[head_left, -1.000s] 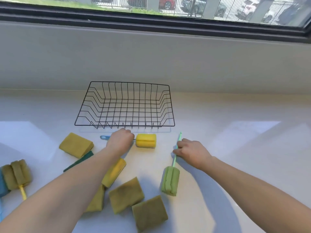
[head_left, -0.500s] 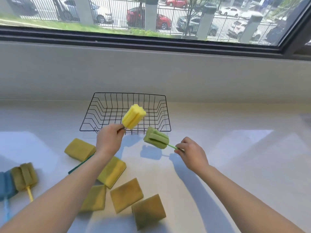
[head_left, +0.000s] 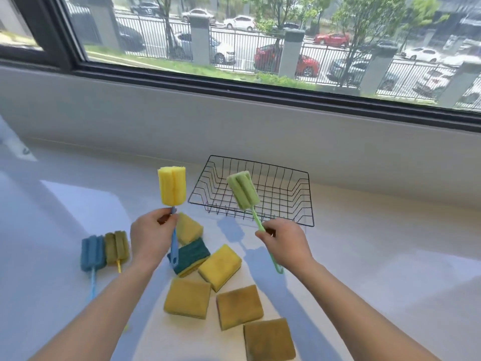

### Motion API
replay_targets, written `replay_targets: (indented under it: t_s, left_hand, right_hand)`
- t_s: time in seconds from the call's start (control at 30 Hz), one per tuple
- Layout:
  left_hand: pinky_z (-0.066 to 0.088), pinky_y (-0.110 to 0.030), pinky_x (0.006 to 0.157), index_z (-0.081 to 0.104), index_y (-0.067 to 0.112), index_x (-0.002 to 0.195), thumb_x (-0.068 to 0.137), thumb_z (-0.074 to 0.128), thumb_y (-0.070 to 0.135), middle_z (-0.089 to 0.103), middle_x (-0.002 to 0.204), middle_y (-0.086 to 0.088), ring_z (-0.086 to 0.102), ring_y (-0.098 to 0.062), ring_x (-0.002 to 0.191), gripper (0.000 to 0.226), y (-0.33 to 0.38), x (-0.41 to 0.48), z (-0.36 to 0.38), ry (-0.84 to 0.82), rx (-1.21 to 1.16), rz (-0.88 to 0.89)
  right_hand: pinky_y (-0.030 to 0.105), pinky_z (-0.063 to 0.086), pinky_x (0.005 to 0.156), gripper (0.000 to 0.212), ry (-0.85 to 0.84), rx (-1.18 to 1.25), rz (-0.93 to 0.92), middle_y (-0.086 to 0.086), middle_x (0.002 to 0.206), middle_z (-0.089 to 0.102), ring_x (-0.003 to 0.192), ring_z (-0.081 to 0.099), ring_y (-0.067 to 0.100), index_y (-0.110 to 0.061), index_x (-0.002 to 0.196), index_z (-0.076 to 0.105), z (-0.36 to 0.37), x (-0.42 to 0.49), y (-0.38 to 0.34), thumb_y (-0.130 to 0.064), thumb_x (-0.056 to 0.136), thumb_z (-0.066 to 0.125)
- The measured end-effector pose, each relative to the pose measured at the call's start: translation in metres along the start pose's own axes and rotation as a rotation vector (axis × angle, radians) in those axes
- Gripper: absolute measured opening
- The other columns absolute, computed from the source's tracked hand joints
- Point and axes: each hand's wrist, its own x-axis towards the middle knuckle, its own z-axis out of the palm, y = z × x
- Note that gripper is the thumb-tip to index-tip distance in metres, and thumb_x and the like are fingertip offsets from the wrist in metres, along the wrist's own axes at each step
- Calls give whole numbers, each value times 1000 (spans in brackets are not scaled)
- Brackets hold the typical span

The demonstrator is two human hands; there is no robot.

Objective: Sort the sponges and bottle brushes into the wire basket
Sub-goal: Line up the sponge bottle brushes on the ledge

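My left hand (head_left: 151, 237) grips the blue handle of a yellow-headed bottle brush (head_left: 171, 189), held upright left of the black wire basket (head_left: 311, 199). My right hand (head_left: 285, 243) holds a green bottle brush (head_left: 243, 190) by its thin handle, head tilted over the basket's near rim. The basket has nothing in it. Several yellow sponges (head_left: 220, 267) and a green-topped sponge (head_left: 191, 255) lie on the white counter below my hands. A blue brush (head_left: 92, 252) and an olive brush (head_left: 117, 247) lie side by side at the left.
A grey wall and a dark-framed window (head_left: 234, 92) rise behind the basket. The white counter (head_left: 377, 256) stretches to the right of the basket.
Both brushes have been raised from low and slanted to standing upright. The view has swung left and up, so the basket now sits right of centre.
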Motion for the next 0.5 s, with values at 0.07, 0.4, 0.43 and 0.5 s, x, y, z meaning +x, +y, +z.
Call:
replay_targets:
  t_s: [0.07, 0.4, 0.43, 0.5]
  left_hand:
    - [55, -37, 74, 78, 20, 97, 86, 71, 29, 75, 82, 3, 71, -21, 78, 16, -17, -2, -27, 40, 0, -53]
    - [55, -49, 75, 71, 10, 74, 84, 66, 23, 70, 72, -15, 69, -34, 71, 17, -109, -23, -133, 167, 115, -308]
    - [56, -49, 75, 72, 12, 75, 83, 67, 23, 71, 70, -12, 70, -33, 70, 15, -117, -23, -140, 177, 122, -324]
    - [57, -49, 73, 73, 14, 75, 83, 67, 24, 71, 66, -8, 69, -30, 68, 14, -131, -23, -151, 188, 146, -351]
  right_hand:
    - [35, 40, 60, 28, -11, 61, -40, 0, 64, 59, 67, 53, 19, -15, 70, 63, 9, 4, -28, -36, 88, 68]
    - [36, 42, 61, 30, -309, 213, -74, 3, 63, 57, 66, 53, 22, -8, 75, 66, 102, 1, -145, -36, 85, 69]
    - [35, 38, 59, 31, -333, 208, -57, 1, 60, 52, 62, 49, 20, -8, 71, 63, 111, 1, -153, -35, 85, 70]
    - [34, 34, 55, 39, -375, 201, -32, 0, 56, 43, 55, 43, 20, -13, 59, 49, 129, 1, -165, -33, 84, 72]
